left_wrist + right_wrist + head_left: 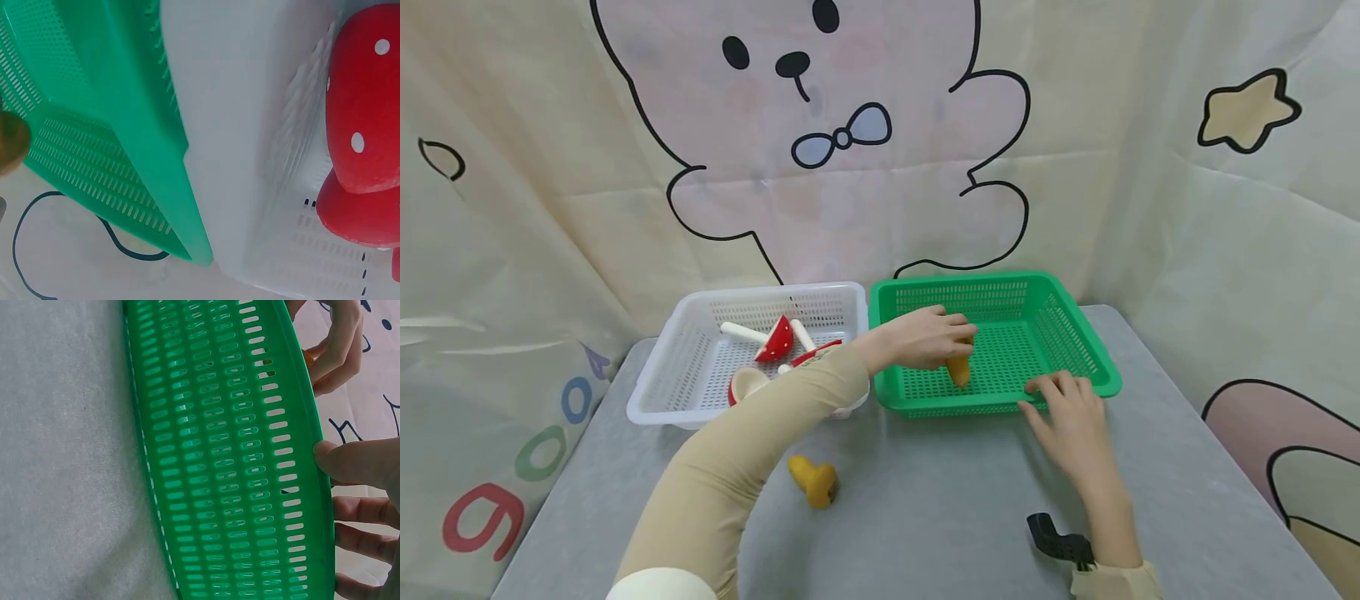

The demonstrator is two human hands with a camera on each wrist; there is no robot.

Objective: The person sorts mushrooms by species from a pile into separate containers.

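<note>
My left hand (928,337) reaches over the green basket (992,403) and grips a yellow toy mushroom (958,372), whose upper part is hidden under the fingers. In the left wrist view only a blurred rounded end of that mushroom (11,142) shows at the left edge. My right hand (1070,421) holds the near rim of the same basket toward its right corner. The right wrist view has the thumb (356,461) against the rim and the other fingers on its far side. Another yellow mushroom (815,482) lies on the grey table, left of centre.
Left of the green basket, side by side with it, stands a white basket (658,417) holding several red toy mushrooms (777,340) with white dots and pale stems. A printed curtain (1075,125) hangs behind the table (925,517). A black strap piece (1058,540) sits at the right wrist.
</note>
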